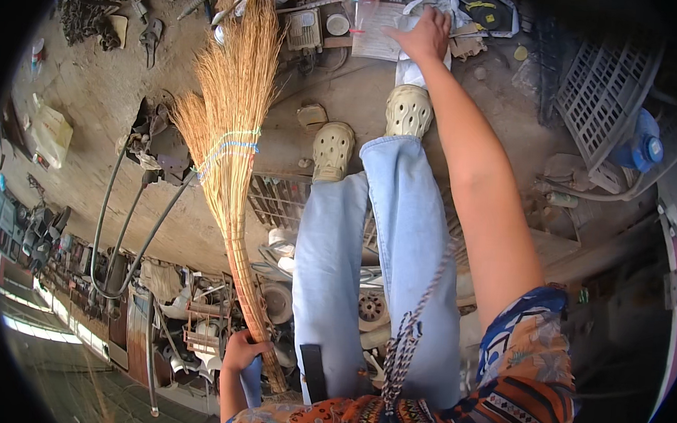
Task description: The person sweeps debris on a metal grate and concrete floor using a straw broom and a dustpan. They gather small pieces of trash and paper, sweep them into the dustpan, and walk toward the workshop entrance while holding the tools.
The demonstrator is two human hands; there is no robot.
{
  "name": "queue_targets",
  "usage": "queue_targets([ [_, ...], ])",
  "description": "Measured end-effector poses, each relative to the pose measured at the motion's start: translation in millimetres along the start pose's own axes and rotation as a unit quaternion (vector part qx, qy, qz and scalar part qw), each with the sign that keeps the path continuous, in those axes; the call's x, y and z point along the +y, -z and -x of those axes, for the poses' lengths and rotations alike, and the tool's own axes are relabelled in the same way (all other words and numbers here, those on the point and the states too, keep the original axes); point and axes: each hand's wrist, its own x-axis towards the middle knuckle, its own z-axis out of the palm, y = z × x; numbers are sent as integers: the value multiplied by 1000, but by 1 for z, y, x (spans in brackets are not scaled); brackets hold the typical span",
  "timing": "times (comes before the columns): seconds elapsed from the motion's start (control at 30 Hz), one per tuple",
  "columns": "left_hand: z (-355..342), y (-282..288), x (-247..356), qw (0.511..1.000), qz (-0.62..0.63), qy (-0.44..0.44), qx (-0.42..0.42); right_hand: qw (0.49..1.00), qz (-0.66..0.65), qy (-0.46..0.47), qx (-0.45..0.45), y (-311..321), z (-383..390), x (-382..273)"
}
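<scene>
My left hand (241,352), low in the view, is closed around the handle end of a straw broom (235,147). The broom's bristles fan out towards the far side, bound with blue and white ties. My right arm stretches far forward past my knee. At its end my right hand (426,38) rests over a crumpled white cloth or plastic (407,71), thumb spread away from the fingers. Just left of that hand lies a printed paper sheet (376,35). A clear container with a red top (362,7) stands by the sheet.
My clog shoes (410,111) stand on the dirty concrete floor. A grey slatted crate (605,92) and a blue water jug (643,145) are at the right. Pliers (150,42) lie at the far left. Bent hoses (112,232) and piled scrap parts fill the left side.
</scene>
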Motion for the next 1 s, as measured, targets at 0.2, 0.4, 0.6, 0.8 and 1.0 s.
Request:
queue_targets([
  [0.2,-4,-10,15,1000,-10,-1,-18,990,-72,-100,-71,-39,38,-21],
  [0.4,-8,-17,2,999,15,-21,-28,908,-249,124,-312,-4,114,-12],
  [0.6,-15,-19,-6,999,-1,-32,-18,950,-185,13,-252,21,109,31],
  [0.8,-18,-23,6,999,-6,-27,-24,993,-20,117,-21,28,5,54],
  [1.0,-21,-30,2,999,16,-33,-22,992,108,-19,-61,20,-29,22],
])
